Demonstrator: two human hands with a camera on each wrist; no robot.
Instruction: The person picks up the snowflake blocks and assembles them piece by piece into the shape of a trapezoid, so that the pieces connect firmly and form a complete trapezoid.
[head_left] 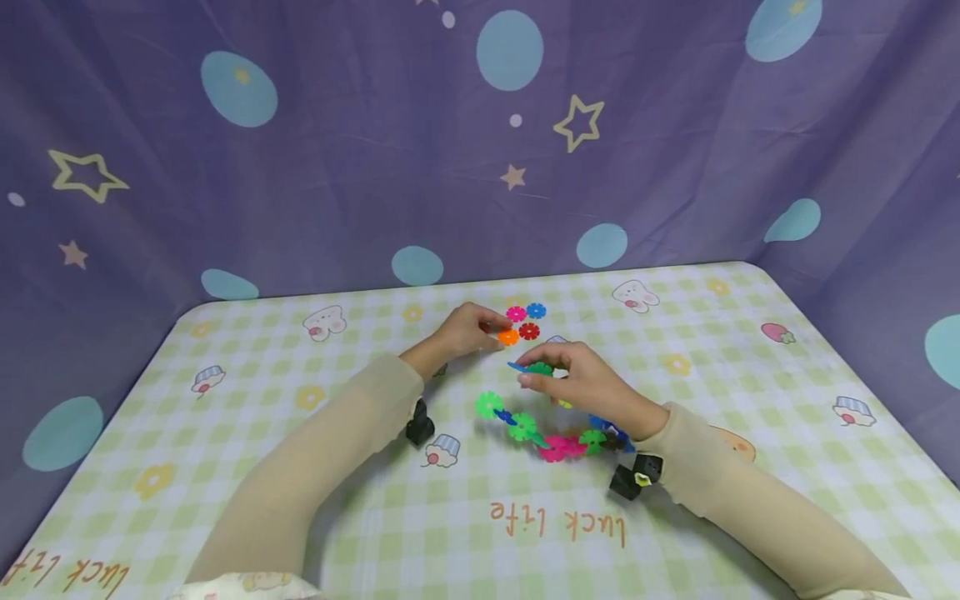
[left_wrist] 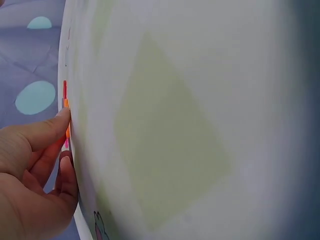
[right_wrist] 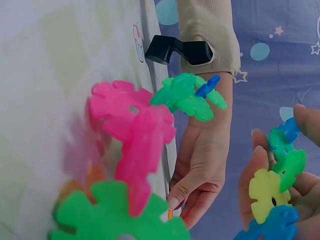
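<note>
The left hand (head_left: 463, 332) pinches the orange flake (head_left: 508, 337) lying on the counter (head_left: 750, 433), just beside the red flake (head_left: 529, 331), to lift it. The right hand (head_left: 592, 385) fingers clamp the end of the flake chain (head_left: 551, 433), holding it raised nearby.

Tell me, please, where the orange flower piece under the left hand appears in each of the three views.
Head view: the orange piece lies on the checked tablecloth, at the left hand's fingertips, beside loose pink, blue and red pieces.
Left wrist view: a thin orange edge against the cloth, under the fingertips.
Right wrist view: a small orange sliver below the left hand's fingertips.
Shared landmark: the left hand itself.
</note>
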